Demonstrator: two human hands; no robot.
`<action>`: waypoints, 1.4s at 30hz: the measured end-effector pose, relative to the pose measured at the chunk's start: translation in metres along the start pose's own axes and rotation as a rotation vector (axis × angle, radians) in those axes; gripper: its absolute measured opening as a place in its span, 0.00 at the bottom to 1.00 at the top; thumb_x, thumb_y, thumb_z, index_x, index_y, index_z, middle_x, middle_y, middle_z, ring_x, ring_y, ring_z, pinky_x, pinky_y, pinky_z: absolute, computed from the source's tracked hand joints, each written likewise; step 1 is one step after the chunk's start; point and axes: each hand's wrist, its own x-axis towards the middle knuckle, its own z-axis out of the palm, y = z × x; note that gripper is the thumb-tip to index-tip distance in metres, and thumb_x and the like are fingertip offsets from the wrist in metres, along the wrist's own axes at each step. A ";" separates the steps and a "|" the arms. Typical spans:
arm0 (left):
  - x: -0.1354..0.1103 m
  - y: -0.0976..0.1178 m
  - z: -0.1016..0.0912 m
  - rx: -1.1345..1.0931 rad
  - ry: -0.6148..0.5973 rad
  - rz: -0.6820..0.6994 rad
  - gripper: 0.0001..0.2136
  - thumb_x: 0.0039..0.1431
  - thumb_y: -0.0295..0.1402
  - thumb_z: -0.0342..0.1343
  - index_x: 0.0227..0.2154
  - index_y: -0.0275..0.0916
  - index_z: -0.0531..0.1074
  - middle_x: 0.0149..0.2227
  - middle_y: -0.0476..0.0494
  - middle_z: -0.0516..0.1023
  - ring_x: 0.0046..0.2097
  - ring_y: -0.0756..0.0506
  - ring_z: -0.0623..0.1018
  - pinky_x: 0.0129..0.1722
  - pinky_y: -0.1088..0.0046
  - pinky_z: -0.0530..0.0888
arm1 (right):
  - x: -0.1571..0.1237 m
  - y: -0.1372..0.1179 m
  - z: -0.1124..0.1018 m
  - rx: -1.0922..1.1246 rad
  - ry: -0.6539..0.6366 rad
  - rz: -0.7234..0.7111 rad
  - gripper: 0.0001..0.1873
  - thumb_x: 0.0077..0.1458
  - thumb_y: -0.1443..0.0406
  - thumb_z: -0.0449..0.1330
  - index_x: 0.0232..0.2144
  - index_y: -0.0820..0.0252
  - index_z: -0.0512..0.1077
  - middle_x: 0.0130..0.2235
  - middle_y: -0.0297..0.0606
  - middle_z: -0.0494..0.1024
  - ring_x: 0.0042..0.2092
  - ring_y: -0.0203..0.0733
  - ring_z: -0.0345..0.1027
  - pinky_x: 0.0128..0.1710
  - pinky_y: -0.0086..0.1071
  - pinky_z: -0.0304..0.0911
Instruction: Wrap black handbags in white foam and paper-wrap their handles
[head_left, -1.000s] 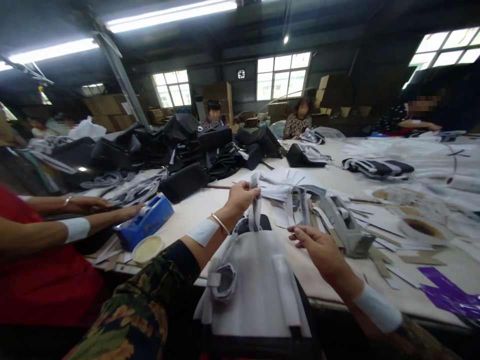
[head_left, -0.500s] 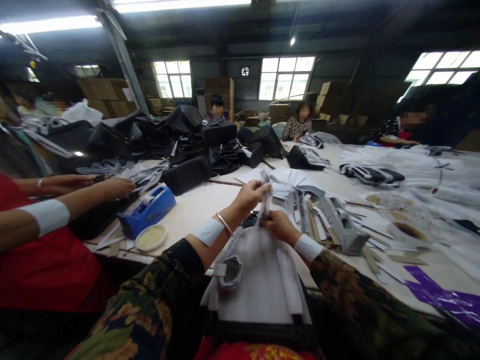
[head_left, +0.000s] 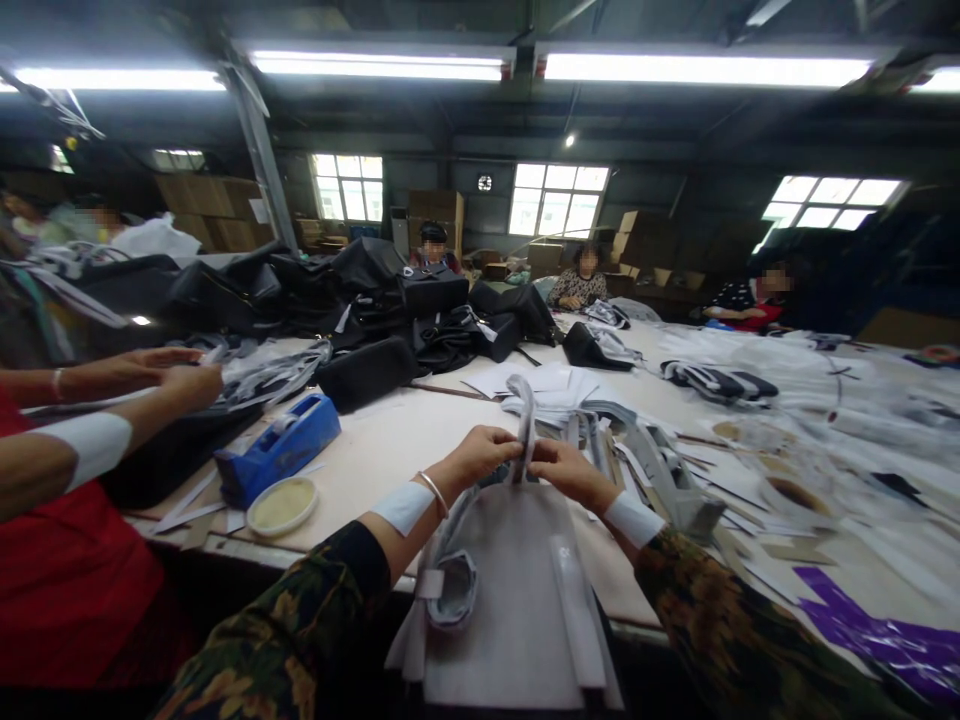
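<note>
Perhaps the wrapped strap (head_left: 527,415) could twist or slip, if the left hand (head_left: 484,452) and right hand (head_left: 568,472), both pinching it near the white sheet (head_left: 506,590), pull unevenly.

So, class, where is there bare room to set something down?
Bare tabletop lies between the blue tape dispenser, the black bags and the person's left hand. It is crowded around the grey tape dispenser, among loose scraps, and where the bags are heaped.

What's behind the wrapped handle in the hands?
Behind the wrapped handle, a pile of white sheets on the table. Whatever lies directly behind the left hand and right hand is covered.
</note>
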 end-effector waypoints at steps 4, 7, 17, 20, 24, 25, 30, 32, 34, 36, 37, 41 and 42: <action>-0.007 0.009 0.011 0.148 0.106 0.018 0.10 0.52 0.34 0.55 0.23 0.34 0.77 0.20 0.50 0.72 0.26 0.50 0.69 0.28 0.75 0.64 | 0.010 -0.038 -0.016 -0.233 0.236 0.081 0.34 0.53 0.60 0.59 0.61 0.67 0.63 0.40 0.45 0.81 0.41 0.47 0.75 0.39 0.35 0.69; -0.011 0.017 0.022 0.244 0.155 0.031 0.08 0.51 0.31 0.54 0.21 0.35 0.76 0.21 0.49 0.74 0.27 0.49 0.71 0.28 0.74 0.64 | 0.028 -0.060 -0.018 -0.455 0.366 0.114 0.38 0.46 0.68 0.63 0.60 0.70 0.63 0.37 0.45 0.80 0.41 0.49 0.74 0.41 0.37 0.67; -0.023 0.034 0.039 0.468 0.174 0.035 0.09 0.54 0.30 0.53 0.22 0.37 0.75 0.24 0.40 0.77 0.28 0.45 0.74 0.28 0.70 0.63 | 0.062 -0.074 -0.011 -0.625 0.347 0.172 0.32 0.32 0.73 0.67 0.46 0.68 0.73 0.40 0.51 0.80 0.42 0.54 0.75 0.39 0.35 0.68; -0.025 0.034 0.037 0.507 0.173 0.031 0.09 0.55 0.30 0.52 0.25 0.36 0.77 0.27 0.38 0.79 0.30 0.43 0.76 0.30 0.69 0.64 | 0.061 -0.088 -0.017 -0.609 0.426 0.071 0.27 0.38 0.74 0.64 0.46 0.68 0.74 0.40 0.51 0.80 0.43 0.53 0.75 0.43 0.37 0.68; -0.025 0.032 0.030 0.538 0.159 0.034 0.09 0.55 0.31 0.53 0.27 0.37 0.78 0.30 0.37 0.81 0.34 0.41 0.78 0.34 0.69 0.68 | 0.057 -0.127 -0.049 -0.549 0.606 -0.101 0.27 0.53 0.69 0.55 0.56 0.65 0.67 0.40 0.46 0.80 0.38 0.47 0.75 0.41 0.37 0.70; -0.024 0.031 0.029 0.541 0.155 0.035 0.09 0.55 0.31 0.54 0.27 0.37 0.78 0.30 0.37 0.81 0.34 0.41 0.78 0.35 0.69 0.68 | 0.055 -0.138 -0.060 -0.507 0.655 -0.152 0.27 0.54 0.69 0.53 0.57 0.64 0.66 0.37 0.44 0.80 0.35 0.45 0.75 0.37 0.37 0.71; -0.017 0.029 0.024 0.546 0.161 0.013 0.09 0.55 0.30 0.54 0.27 0.36 0.79 0.31 0.35 0.81 0.35 0.41 0.79 0.36 0.68 0.70 | 0.038 -0.184 -0.117 -0.105 0.859 -0.464 0.09 0.55 0.65 0.59 0.39 0.61 0.74 0.25 0.34 0.75 0.21 0.37 0.67 0.23 0.32 0.66; -0.013 0.027 0.023 0.540 0.169 0.000 0.09 0.54 0.30 0.54 0.27 0.35 0.79 0.31 0.35 0.81 0.36 0.40 0.79 0.37 0.67 0.70 | 0.029 -0.196 -0.138 0.038 0.921 -0.490 0.03 0.56 0.66 0.60 0.33 0.62 0.73 0.24 0.33 0.74 0.20 0.34 0.67 0.25 0.31 0.67; -0.008 0.024 0.021 0.526 0.173 -0.012 0.09 0.53 0.29 0.54 0.26 0.34 0.79 0.30 0.34 0.81 0.36 0.40 0.79 0.37 0.67 0.70 | 0.018 -0.205 -0.157 0.202 1.000 -0.476 0.06 0.60 0.68 0.58 0.31 0.62 0.72 0.23 0.33 0.74 0.21 0.34 0.67 0.28 0.32 0.67; -0.004 0.021 0.017 0.502 0.168 -0.015 0.09 0.53 0.28 0.53 0.25 0.34 0.78 0.29 0.34 0.80 0.35 0.40 0.78 0.37 0.67 0.70 | 0.006 -0.210 -0.171 0.365 1.040 -0.451 0.10 0.64 0.68 0.54 0.30 0.62 0.72 0.24 0.36 0.75 0.23 0.35 0.69 0.30 0.34 0.67; -0.002 0.019 0.015 0.486 0.157 -0.010 0.08 0.52 0.28 0.53 0.25 0.34 0.78 0.29 0.35 0.79 0.34 0.41 0.77 0.36 0.67 0.69 | 0.000 -0.212 -0.176 0.432 1.034 -0.446 0.12 0.65 0.67 0.52 0.30 0.62 0.72 0.26 0.37 0.76 0.24 0.36 0.71 0.30 0.35 0.67; 0.002 0.014 0.005 0.381 0.027 0.047 0.05 0.49 0.26 0.55 0.22 0.35 0.75 0.24 0.45 0.75 0.30 0.46 0.73 0.32 0.72 0.67 | -0.021 -0.215 -0.185 0.585 0.959 -0.521 0.13 0.68 0.64 0.51 0.33 0.60 0.73 0.31 0.38 0.78 0.26 0.37 0.72 0.28 0.35 0.64; 0.002 0.014 0.002 0.341 -0.024 0.066 0.04 0.49 0.26 0.56 0.22 0.35 0.74 0.23 0.47 0.74 0.29 0.47 0.73 0.31 0.73 0.67 | -0.024 -0.216 -0.186 0.597 0.939 -0.547 0.13 0.68 0.63 0.52 0.34 0.60 0.73 0.31 0.37 0.77 0.26 0.36 0.71 0.28 0.34 0.63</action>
